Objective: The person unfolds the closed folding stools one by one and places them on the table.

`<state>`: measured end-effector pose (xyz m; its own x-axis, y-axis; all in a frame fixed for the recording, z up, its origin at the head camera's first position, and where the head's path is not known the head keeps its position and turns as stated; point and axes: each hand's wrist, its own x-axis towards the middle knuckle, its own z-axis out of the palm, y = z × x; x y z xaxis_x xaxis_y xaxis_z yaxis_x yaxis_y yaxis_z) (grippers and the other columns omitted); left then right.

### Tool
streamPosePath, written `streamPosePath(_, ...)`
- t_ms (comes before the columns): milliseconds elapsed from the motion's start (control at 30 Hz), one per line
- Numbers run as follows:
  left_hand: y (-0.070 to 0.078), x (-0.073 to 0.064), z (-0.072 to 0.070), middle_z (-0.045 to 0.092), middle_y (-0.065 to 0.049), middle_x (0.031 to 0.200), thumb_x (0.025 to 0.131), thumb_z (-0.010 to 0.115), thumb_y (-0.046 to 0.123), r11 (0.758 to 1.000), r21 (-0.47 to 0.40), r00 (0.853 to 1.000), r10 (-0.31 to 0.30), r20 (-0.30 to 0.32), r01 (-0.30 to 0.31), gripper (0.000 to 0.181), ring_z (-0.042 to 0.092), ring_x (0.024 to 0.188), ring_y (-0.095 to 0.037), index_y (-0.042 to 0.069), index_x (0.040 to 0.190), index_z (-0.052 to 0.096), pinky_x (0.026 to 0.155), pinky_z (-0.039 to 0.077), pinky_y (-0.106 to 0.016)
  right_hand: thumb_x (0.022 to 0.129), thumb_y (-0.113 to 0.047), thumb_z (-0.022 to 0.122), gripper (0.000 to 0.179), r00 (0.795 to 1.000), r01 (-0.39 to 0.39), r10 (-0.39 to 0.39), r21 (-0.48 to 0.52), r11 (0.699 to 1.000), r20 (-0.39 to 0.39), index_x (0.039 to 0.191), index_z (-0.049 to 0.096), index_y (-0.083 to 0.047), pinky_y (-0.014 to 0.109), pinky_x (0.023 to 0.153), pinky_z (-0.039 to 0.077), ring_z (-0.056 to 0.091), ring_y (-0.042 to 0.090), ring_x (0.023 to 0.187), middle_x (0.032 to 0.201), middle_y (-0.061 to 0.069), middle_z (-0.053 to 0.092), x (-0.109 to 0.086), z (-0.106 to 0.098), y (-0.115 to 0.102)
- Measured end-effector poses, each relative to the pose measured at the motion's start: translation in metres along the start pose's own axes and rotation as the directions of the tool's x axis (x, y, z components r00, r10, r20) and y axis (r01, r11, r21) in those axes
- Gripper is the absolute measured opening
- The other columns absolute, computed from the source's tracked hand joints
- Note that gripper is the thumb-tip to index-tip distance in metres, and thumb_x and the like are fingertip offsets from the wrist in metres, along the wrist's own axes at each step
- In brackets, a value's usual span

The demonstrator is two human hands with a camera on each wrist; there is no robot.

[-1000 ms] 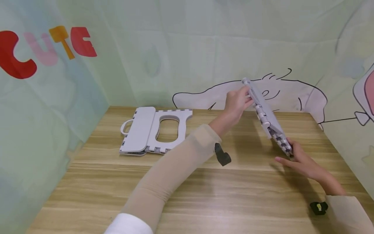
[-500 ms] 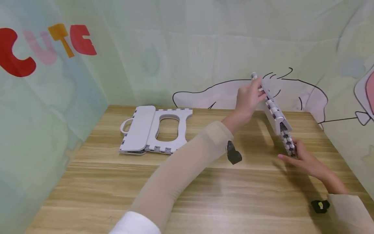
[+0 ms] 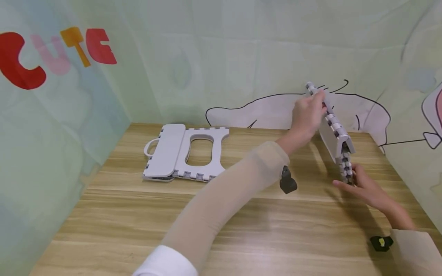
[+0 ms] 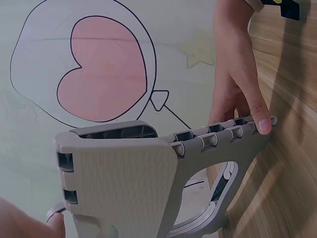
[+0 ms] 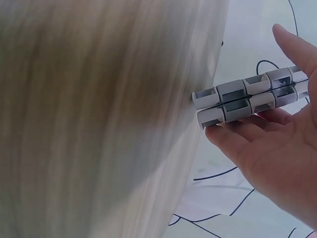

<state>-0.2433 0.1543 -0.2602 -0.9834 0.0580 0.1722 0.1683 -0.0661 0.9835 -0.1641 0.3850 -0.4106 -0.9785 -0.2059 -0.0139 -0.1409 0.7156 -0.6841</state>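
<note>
A light grey plastic folding stool point(image 3: 329, 136), folded flat, stands tilted on edge at the right of the table. My left hand point(image 3: 306, 119) grips its upper end, by the handle loop point(image 4: 55, 212) in the left wrist view. At its lower end, my right hand point(image 3: 367, 191) holds the legs. The left wrist view shows the right thumb over one face of the legs, while in the right wrist view the fingers point(image 5: 228, 141) lie against the other side. A second folded stool point(image 3: 165, 151) lies flat at the back left, partly hidden by my left sleeve.
The wood-grain table point(image 3: 269, 230) meets a printed cloth backdrop point(image 3: 221, 69) at the back and both sides. The held stool's upper end is close to the back cloth. Each wrist wears a small black device point(image 3: 287, 180).
My left hand has moved right, carrying the stool's upper end along. The stool now stands steeper. My right hand has shifted only slightly; the other stool stays in place.
</note>
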Motion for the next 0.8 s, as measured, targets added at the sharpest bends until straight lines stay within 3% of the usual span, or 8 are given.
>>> streamPosePath(67,0.000,0.001,0.002,0.064,0.000,0.067,0.103,0.048,0.036,0.999,0.036,1.000,0.020,0.016,-0.020,0.051,0.055,0.057,-0.001,0.010,0.059,0.048,0.047,0.039,-0.017,0.099,-0.018,0.063,0.069,1.000,-0.008,0.008,0.006,1.000,0.006,0.138,0.017,0.016,0.021,0.071,0.038,0.041,0.041,0.103,0.117,0.029,0.036,0.000,-0.002,0.001)
streamPosePath(133,0.000,0.001,0.005,0.060,0.000,0.062,0.104,0.046,0.035,0.997,0.074,0.999,0.034,0.026,-0.036,0.053,0.049,0.054,0.000,0.010,0.058,0.043,0.042,0.032,-0.021,0.100,-0.019,0.062,0.067,1.000,-0.020,0.020,0.013,1.000,0.016,0.137,0.018,0.016,0.027,0.075,0.043,0.042,0.046,0.108,0.117,0.031,0.036,-0.002,-0.004,0.001)
streamPosePath(233,0.000,0.002,0.010,0.064,-0.001,0.066,0.105,0.047,0.033,0.995,0.093,0.999,0.033,0.027,-0.036,0.054,0.056,0.060,0.002,0.011,0.057,0.041,0.042,0.032,-0.021,0.100,-0.019,0.061,0.068,0.999,-0.038,0.037,0.036,0.999,0.038,0.136,0.016,0.017,0.051,0.089,0.048,0.037,0.061,0.122,0.123,0.038,0.035,-0.004,-0.007,0.003)
streamPosePath(333,0.002,0.002,0.016,0.070,0.001,0.074,0.105,0.048,0.033,0.996,0.089,1.000,0.009,0.019,-0.011,0.054,0.063,0.068,0.000,0.011,0.057,0.041,0.045,0.034,-0.022,0.101,-0.020,0.060,0.072,0.997,-0.059,0.055,0.072,0.996,0.061,0.138,0.012,0.018,0.075,0.095,0.032,0.021,0.072,0.126,0.132,0.046,0.026,-0.006,-0.010,0.003)
streamPosePath(400,0.003,0.003,0.020,0.070,0.001,0.074,0.105,0.048,0.033,0.996,0.087,1.000,-0.005,0.026,0.003,0.054,0.063,0.069,0.001,0.010,0.056,0.040,0.045,0.034,-0.022,0.101,-0.020,0.061,0.074,0.996,-0.065,0.059,0.093,0.993,0.066,0.138,0.010,0.019,0.079,0.095,0.026,0.017,0.074,0.126,0.135,0.048,0.023,-0.006,-0.011,0.004)
streamPosePath(500,0.006,0.005,0.025,0.066,0.002,0.068,0.104,0.048,0.033,0.995,0.098,1.000,-0.011,0.028,0.009,0.055,0.053,0.056,0.000,0.010,0.055,0.039,0.044,0.032,-0.022,0.101,-0.021,0.061,0.077,0.997,-0.059,0.053,0.109,0.992,0.060,0.140,0.008,0.019,0.078,0.096,0.025,0.016,0.073,0.127,0.136,0.048,0.022,-0.007,-0.012,0.004)
streamPosePath(633,0.008,0.006,0.035,0.051,0.002,0.053,0.105,0.047,0.032,0.993,0.121,1.000,-0.001,0.028,-0.002,0.056,0.031,0.043,-0.008,0.010,0.054,0.038,0.040,0.024,-0.021,0.101,-0.019,0.060,0.081,0.998,-0.044,0.037,0.139,0.989,0.055,0.145,0.002,0.017,0.078,0.098,0.023,0.014,0.072,0.129,0.141,0.049,0.016,-0.006,-0.012,0.006)
streamPosePath(800,0.011,0.008,0.051,0.034,0.004,0.045,0.104,0.046,0.034,0.981,0.188,0.999,0.033,0.020,-0.036,0.056,0.026,0.041,-0.009,0.012,0.053,0.040,0.040,0.022,-0.022,0.102,-0.020,0.059,0.091,0.998,-0.058,0.051,0.161,0.985,0.049,0.151,-0.012,0.010,0.077,0.098,0.022,0.012,0.070,0.131,0.148,0.049,0.003,-0.007,-0.013,0.012)
